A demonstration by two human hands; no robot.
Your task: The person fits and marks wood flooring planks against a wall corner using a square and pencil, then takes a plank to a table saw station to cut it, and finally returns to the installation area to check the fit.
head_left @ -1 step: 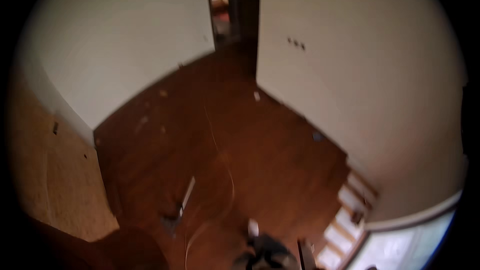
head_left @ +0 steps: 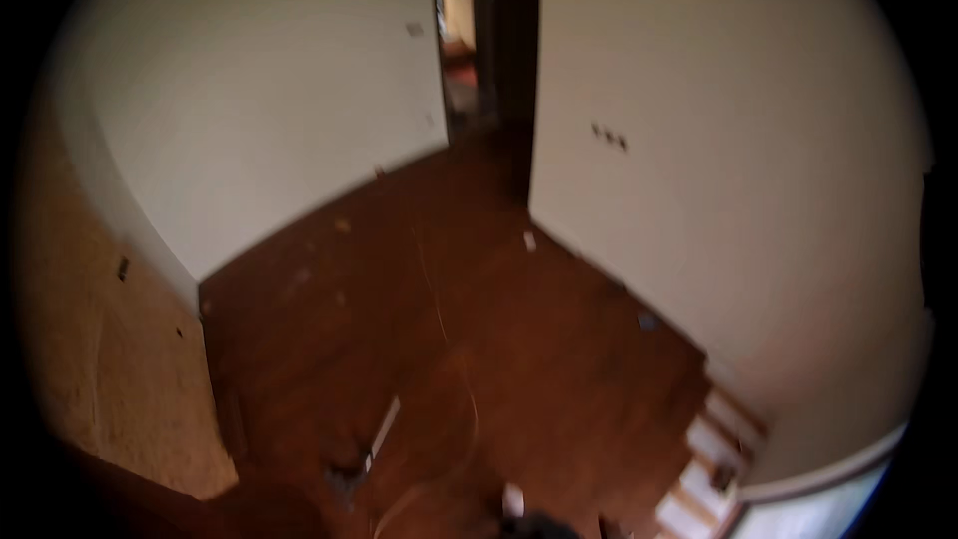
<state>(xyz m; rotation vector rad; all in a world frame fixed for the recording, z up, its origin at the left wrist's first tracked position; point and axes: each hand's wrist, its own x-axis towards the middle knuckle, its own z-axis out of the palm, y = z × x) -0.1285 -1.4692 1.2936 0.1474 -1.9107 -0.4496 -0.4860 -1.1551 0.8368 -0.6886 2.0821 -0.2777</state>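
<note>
Neither of my hands can be made out in the head view. At the lower edge a dark, blurred shape (head_left: 539,527) shows in part, too smeared to name. A small pale piece (head_left: 513,499) sits against its upper left side. Left of these, on the reddish-brown floor (head_left: 399,339), lies a long pale strip (head_left: 384,431). Its lower end meets a dark and greyish object (head_left: 346,474) whose kind I cannot tell. A thin, light cord (head_left: 473,409) curves across the floor from the middle toward the lower edge.
Pale walls stand left (head_left: 289,110) and right (head_left: 699,140) of a dark doorway (head_left: 484,50). A wood-coloured panel (head_left: 120,379) borders the left. By the right wall lie a white-and-brown slatted thing (head_left: 707,449) and a small bluish item (head_left: 647,321). A small white piece (head_left: 529,241) lies near the wall corner.
The whole view has shifted: walls, doorway and floor things sit lower and slightly farther right. Less of the dark shape at the lower edge shows. Nothing on the floor has visibly been moved.
</note>
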